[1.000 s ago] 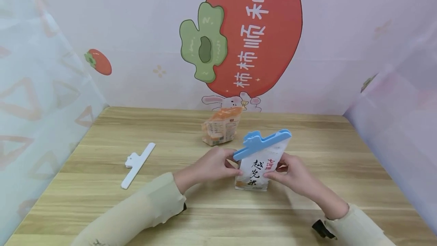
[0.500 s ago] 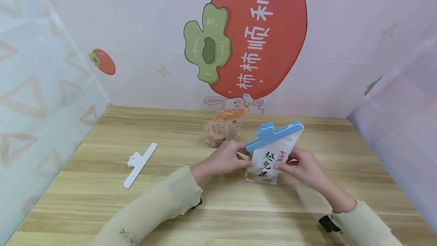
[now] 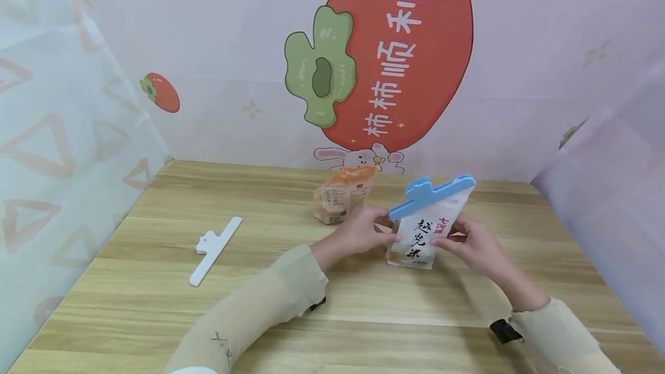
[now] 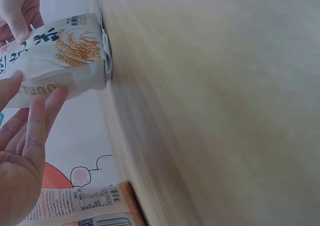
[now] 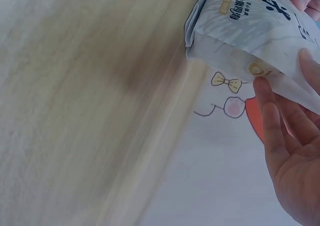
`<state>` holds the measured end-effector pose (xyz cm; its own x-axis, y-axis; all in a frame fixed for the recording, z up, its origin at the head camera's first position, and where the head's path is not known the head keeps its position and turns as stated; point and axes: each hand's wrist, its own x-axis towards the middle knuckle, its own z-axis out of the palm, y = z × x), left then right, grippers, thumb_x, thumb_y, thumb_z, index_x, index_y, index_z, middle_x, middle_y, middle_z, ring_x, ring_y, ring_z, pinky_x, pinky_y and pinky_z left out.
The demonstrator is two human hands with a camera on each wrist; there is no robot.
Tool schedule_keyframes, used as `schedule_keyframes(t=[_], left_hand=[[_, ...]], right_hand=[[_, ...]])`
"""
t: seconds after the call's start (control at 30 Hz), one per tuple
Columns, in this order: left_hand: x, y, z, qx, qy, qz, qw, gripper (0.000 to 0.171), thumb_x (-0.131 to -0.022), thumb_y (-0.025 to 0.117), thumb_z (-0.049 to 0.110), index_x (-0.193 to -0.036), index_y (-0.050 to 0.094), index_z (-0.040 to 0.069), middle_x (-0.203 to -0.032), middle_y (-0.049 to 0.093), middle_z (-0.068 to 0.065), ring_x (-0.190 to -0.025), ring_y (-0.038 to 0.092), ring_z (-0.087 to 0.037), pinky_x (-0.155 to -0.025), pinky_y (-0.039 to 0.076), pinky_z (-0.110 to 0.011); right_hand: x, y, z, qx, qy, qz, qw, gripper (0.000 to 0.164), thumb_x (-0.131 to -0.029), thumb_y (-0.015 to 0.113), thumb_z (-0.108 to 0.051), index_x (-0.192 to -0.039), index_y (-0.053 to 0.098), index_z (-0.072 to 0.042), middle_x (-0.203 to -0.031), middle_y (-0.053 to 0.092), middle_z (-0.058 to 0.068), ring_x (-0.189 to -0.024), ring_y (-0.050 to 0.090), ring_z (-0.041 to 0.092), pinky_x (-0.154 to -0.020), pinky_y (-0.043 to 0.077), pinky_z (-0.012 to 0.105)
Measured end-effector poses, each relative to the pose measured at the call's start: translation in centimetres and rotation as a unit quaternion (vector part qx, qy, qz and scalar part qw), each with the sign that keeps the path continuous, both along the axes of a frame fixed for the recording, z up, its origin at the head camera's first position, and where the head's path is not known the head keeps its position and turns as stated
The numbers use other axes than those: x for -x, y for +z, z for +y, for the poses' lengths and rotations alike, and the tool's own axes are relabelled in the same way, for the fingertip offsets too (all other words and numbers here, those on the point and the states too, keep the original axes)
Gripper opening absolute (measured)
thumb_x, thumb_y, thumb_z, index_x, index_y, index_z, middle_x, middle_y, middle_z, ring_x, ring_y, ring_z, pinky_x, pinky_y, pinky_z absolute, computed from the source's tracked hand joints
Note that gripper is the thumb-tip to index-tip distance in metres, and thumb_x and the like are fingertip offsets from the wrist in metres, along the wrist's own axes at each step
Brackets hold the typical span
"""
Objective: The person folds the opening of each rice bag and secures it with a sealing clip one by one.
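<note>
Head view: white bag (image 3: 425,236) aslant, top rightward.

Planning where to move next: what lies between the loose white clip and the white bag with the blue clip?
In the head view, going from the white clip: bare tabletop, then the left hand, gripping the left side of the white bag.

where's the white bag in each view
Head: right of centre, white bag between the left hand and right hand.
Left wrist: white bag, upper left, cut by the edge.
Right wrist: white bag, upper right.
Shared landmark: red fruit print, a sliver in both wrist views.
</note>
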<state>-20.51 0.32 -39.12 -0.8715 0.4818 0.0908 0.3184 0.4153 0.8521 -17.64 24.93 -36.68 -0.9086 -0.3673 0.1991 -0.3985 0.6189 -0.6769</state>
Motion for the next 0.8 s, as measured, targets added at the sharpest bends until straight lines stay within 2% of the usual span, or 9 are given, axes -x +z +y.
schedule_keyframes(t=[0.33,0.6,0.8], left_hand=[[1.1,-0.1,1.4,-0.035,0.010,0.004,0.9993,0.033,-0.078,0.075,0.024,-0.109,0.066,0.014,-0.104,0.069,-0.003,-0.093,0.066,-0.015,-0.071,0.051,-0.017],[2.0,-0.4,2.6,-0.042,0.028,-0.004,0.9987,0.031,-0.077,0.075,0.026,-0.106,0.068,0.017,-0.099,0.070,0.003,-0.087,0.065,-0.006,-0.069,0.051,-0.017],[2.5,-0.4,3.1,-0.043,0.047,-0.010,0.9979,0.032,-0.077,0.075,0.028,-0.106,0.068,0.018,-0.101,0.069,0.006,-0.092,0.065,-0.007,-0.071,0.051,-0.018]], right_hand=[[1.2,0.0,1.2,0.011,0.003,0.010,1.000,0.036,-0.079,0.072,-0.009,-0.109,0.054,0.002,-0.097,0.068,0.019,-0.080,0.065,0.007,-0.069,0.053,0.019],[2.3,-0.1,2.2,0.011,0.000,0.024,1.000,0.035,-0.080,0.071,-0.008,-0.109,0.054,0.003,-0.096,0.068,0.020,-0.078,0.063,0.004,-0.067,0.052,0.019],[3.0,-0.7,2.7,0.015,-0.007,0.045,0.999,0.033,-0.080,0.071,-0.008,-0.108,0.055,0.001,-0.095,0.068,0.020,-0.077,0.063,0.003,-0.067,0.052,0.017]])
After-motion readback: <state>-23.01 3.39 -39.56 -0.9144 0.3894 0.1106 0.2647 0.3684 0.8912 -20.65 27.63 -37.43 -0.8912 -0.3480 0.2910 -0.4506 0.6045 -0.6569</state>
